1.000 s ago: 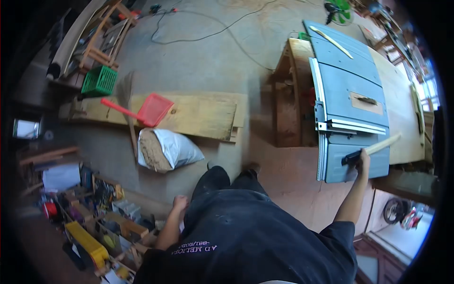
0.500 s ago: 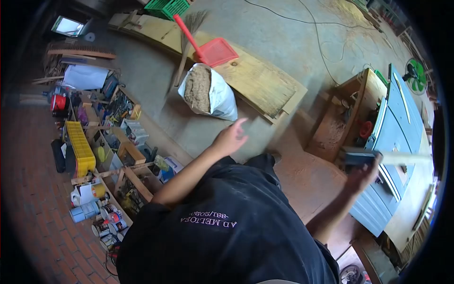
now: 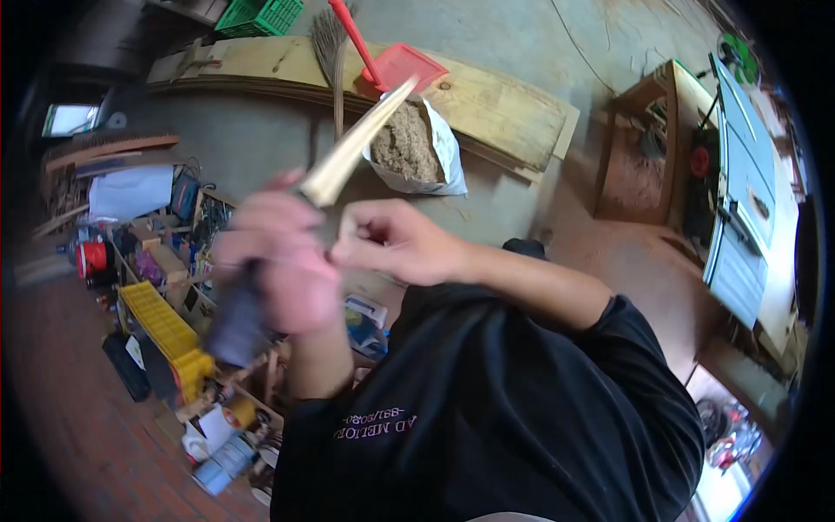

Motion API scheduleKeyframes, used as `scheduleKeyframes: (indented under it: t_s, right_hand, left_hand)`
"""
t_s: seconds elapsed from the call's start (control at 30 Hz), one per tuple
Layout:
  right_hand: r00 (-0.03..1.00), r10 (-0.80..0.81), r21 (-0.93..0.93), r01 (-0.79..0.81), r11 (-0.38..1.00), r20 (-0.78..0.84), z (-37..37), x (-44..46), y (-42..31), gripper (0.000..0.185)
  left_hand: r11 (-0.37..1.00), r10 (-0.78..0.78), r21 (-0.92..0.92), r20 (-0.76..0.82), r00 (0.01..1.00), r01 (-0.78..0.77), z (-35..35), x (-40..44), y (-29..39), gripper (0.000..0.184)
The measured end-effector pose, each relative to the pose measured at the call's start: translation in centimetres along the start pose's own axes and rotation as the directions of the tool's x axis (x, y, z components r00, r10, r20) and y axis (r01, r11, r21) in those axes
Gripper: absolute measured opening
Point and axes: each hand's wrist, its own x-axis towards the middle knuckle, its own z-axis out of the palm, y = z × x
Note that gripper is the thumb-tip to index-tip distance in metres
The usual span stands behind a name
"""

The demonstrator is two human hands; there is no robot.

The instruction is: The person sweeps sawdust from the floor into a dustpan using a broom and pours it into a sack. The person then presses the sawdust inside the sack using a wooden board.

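Observation:
My left hand [image 3: 291, 257], blurred by motion, is wrapped round a pale wooden strip [image 3: 352, 157] and a dark object [image 3: 237, 317]. The strip points up and to the right from the fist, while the dark object sticks out below it. How the two are joined is hidden. Close beside them, to the right, my right hand [image 3: 400, 242] has its fingers curled and pressed together; whatever is between them is too small to make out.
Beyond my hands are an open white sack of sawdust [image 3: 413, 148], a red dustpan [image 3: 404, 65], a broom [image 3: 330, 52] and long boards [image 3: 513, 113]. A grey saw table [image 3: 744, 183] stands at right. Crates of tools and a yellow case [image 3: 165, 335] lie at left.
The strip and dark object have moved from my right hand at the saw table to my left hand. My right hand has come across to the left, and its fingers have closed.

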Motion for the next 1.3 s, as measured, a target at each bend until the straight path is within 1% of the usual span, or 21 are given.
scheduleKeyframes:
  t_s: [0.03, 0.07, 0.13, 0.2, 0.27, 0.33, 0.37, 0.43, 0.53, 0.57, 0.63, 0.7, 0.73, 0.8, 0.87, 0.9, 0.97, 1.03, 1.13, 1.17, 1.3]
  right_hand:
    - [0.998, -0.037, -0.321, 0.054, 0.946, 0.059, 0.0, 1.6, 2.6, 0.043]
    - [0.998, 0.037, -0.614, -0.002, 0.789, 0.045, -0.4, 2.5, 3.7, 0.043]
    - [0.978, 0.145, -0.783, -0.206, 0.587, -0.148, -2.4, 2.7, 9.0, 0.042]
    - [0.882, 0.24, -0.632, -0.46, 0.623, -0.405, -6.9, 0.7, 17.1, 0.04]
    - [0.584, 0.466, -0.433, -0.81, 0.395, -0.665, -11.9, -2.2, 25.0, 0.039]
    - [0.423, 0.57, -0.21, -0.891, 0.402, -0.705, -16.1, -5.1, 31.7, 0.045]
    - [0.426, 0.576, -0.209, -0.89, 0.405, -0.697, -16.7, -5.1, 32.3, 0.045]
    - [0.04, 0.752, 0.316, -0.892, 0.323, -0.658, -18.6, -4.0, 33.1, 0.055]
    - [0.066, 0.648, 0.314, -0.835, 0.452, -0.758, -21.6, -2.7, 40.9, 0.063]
    - [-0.007, 0.545, 0.261, -0.882, 0.392, -0.839, -22.2, -2.2, 43.2, 0.073]
    - [-0.037, 0.537, 0.297, -0.864, 0.407, -0.843, -23.4, -0.7, 45.2, 0.075]
    - [-0.071, 0.528, 0.327, -0.851, 0.41, -0.846, -23.3, 0.5, 45.3, 0.077]
    - [0.04, 0.48, 0.253, -0.809, 0.53, -0.876, -23.1, 1.6, 41.9, 0.072]
    - [0.123, 0.425, 0.199, -0.746, 0.635, -0.897, -23.4, 2.1, 42.6, 0.069]
    - [0.096, 0.387, 0.145, -0.824, 0.548, -0.917, -25.0, 2.6, 47.3, 0.059]
    - [0.026, 0.269, 0.149, -0.781, 0.607, -0.963, -23.9, 3.5, 44.5, 0.051]
    - [0.005, 0.259, 0.155, -0.789, 0.594, -0.966, -22.9, 4.6, 41.9, 0.048]
    - [0.008, 0.243, 0.138, -0.806, 0.576, -0.97, -21.8, 5.5, 40.7, 0.046]
    - [-0.051, 0.266, 0.187, -0.836, 0.516, -0.963, -20.6, 6.5, 39.8, 0.044]
    - [-0.053, 0.274, 0.194, -0.832, 0.519, -0.96, -20.7, 6.6, 39.6, 0.043]
    - [-0.077, 0.302, 0.23, -0.829, 0.51, -0.95, -20.7, 7.1, 39.4, 0.042]
  left_hand:
    - [0.996, -0.058, -0.075, -0.104, 0.993, 0.05, -3.6, 1.3, -0.1, 0.004]
    - [0.99, -0.12, -0.093, -0.138, 0.983, 0.107, -7.0, 2.8, -0.1, 0.004]
    - [0.978, -0.199, -0.098, -0.149, 0.969, 0.186, -11.9, 4.6, 0.1, 0.006]
    - [0.981, -0.191, -0.029, -0.097, 0.977, 0.189, -14.6, 5.8, 0.0, 0.009]
    - [0.981, -0.195, 0.002, -0.097, 0.976, 0.196, -16.0, 7.4, 0.0, 0.015]
    - [0.977, -0.209, -0.045, -0.047, 0.977, 0.207, -16.7, 9.9, -0.5, 0.017]
    - [0.963, -0.262, -0.088, -0.084, 0.961, 0.255, -16.4, 11.2, -0.8, 0.02]
    - [0.945, -0.31, -0.132, -0.06, 0.949, 0.3, -15.6, 13.7, -1.8, 0.02]
    - [0.925, -0.352, -0.145, 0.021, 0.936, 0.352, -13.7, 16.9, -4.5, 0.019]
    - [0.935, -0.342, -0.096, 0.018, 0.939, 0.342, -12.8, 17.7, -5.5, 0.019]
    - [0.904, -0.394, -0.128, 0.126, 0.911, 0.408, -12.7, 19.4, -7.1, 0.02]
    - [0.884, -0.428, -0.15, 0.125, 0.895, 0.443, -11.3, 20.6, -8.8, 0.019]
    - [0.862, -0.453, -0.175, 0.154, 0.878, 0.475, -11.1, 21.3, -9.5, 0.02]
    - [0.859, -0.442, -0.179, 0.214, 0.871, 0.48, -10.1, 22.4, -11.2, 0.023]
    - [0.862, -0.431, -0.172, 0.245, 0.869, 0.476, -9.1, 22.4, -13.2, 0.024]
    - [0.856, -0.439, -0.166, 0.268, 0.858, 0.49, -8.7, 22.0, -14.6, 0.023]
    - [0.856, -0.419, -0.174, 0.319, 0.85, 0.487, -8.3, 20.4, -18.8, 0.021]
    - [0.704, -0.462, -0.383, 0.394, 0.795, 0.599, -8.1, 16.3, -24.9, 0.018]
    - [0.727, -0.543, -0.269, 0.336, 0.769, 0.631, -6.7, 10.5, -33.1, 0.012]
    - [0.733, -0.564, -0.231, 0.318, 0.762, 0.64, -5.9, 9.5, -34.4, 0.011]
    - [0.724, -0.464, -0.215, 0.552, 0.693, 0.656, -6.6, 13.4, -32.0, 0.011]
